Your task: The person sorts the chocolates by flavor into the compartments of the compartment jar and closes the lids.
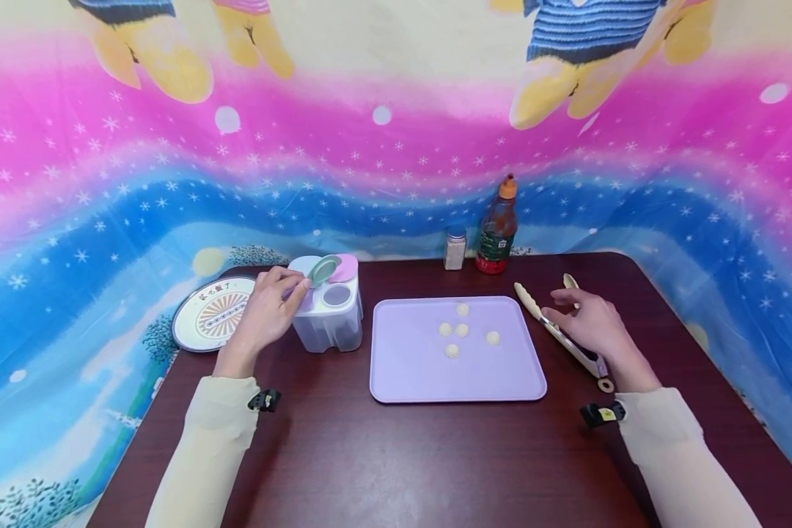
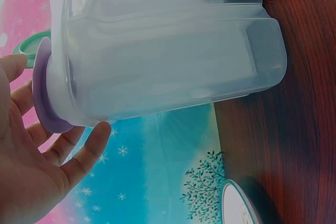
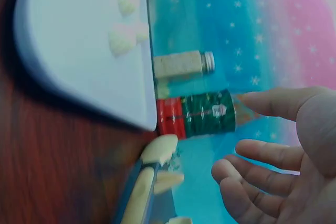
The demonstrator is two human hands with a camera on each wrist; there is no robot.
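Observation:
My left hand pinches the raised green lid of a clear container with several coloured lids. Beneath it, an opening shows at the container's front right. In the left wrist view, the purple lid lies beside my fingers. My right hand hovers over the tongs with loosely bent fingers and nothing between them. Between the hands lies a lilac tray bearing several small pale round pieces.
A patterned plate stands at the left behind my left hand. At the back are a small shaker jar and a sauce bottle with an orange cap. A printed cloth hangs along the table's back and sides.

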